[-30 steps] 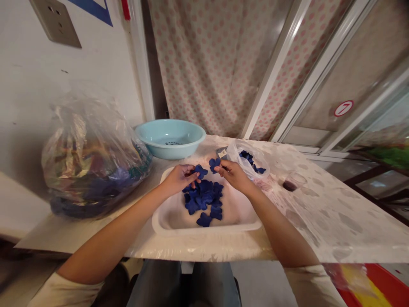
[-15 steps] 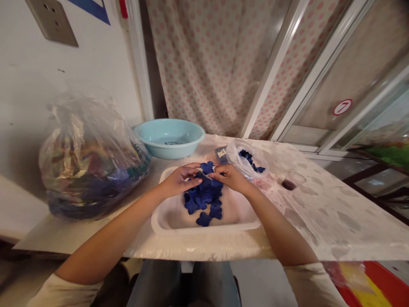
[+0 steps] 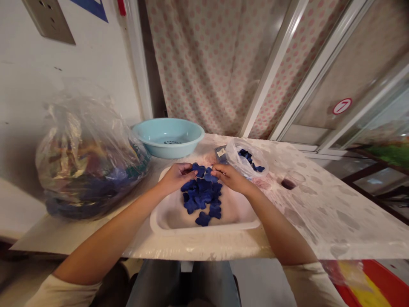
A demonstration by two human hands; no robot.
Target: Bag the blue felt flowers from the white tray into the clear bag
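Our left hand (image 3: 175, 178): fingers curled down, tips against the blue petals (image 3: 201, 196). Our right hand (image 3: 231, 178): fingers pressed together at the same petals. Whether either pinches one, we cannot tell. The heap lies in a white tray (image 3: 204, 228). Nearby on our table (image 3: 303, 221): a small clear bag (image 3: 246, 158) of petals, a pale blue basin (image 3: 168, 136), and a large stuffed plastic bag (image 3: 91, 162).

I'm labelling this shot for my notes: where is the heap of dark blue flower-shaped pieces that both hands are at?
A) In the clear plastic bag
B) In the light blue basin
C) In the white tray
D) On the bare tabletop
C: the dark blue flower-shaped pieces lie heaped in the white tray, with the left hand and right hand at the heap's far end.
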